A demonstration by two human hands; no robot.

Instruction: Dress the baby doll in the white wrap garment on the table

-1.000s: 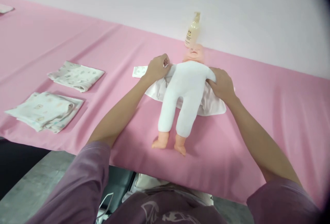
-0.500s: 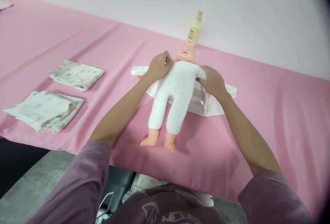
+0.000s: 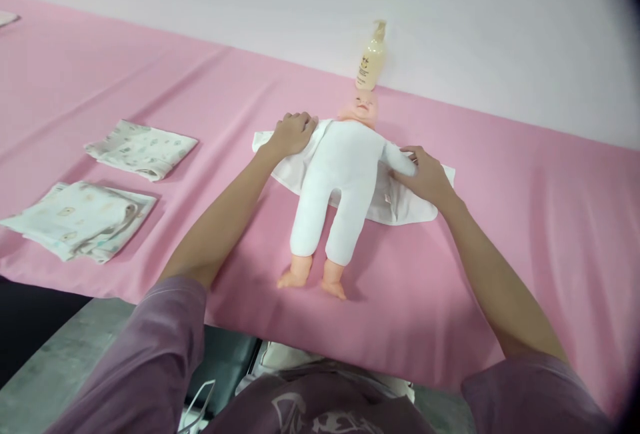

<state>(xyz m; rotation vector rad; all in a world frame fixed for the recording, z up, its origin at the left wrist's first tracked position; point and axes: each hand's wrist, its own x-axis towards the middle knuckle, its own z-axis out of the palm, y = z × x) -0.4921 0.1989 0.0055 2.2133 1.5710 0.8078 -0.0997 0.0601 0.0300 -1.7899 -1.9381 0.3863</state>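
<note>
Now the left hand (image 3: 293,134) lies flat, fingers together, on the white cloth (image 3: 400,202) beside the doll (image 3: 343,184), whose arm sits under the open right hand (image 3: 425,177); smoothing outward evenly would likely keep it flat.

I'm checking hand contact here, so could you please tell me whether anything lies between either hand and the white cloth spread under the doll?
Nothing visible does. The left hand rests flat on the white cloth beside the doll's shoulder. The right hand lies on the cloth's other side, its fingertips at the doll's arm.
</note>
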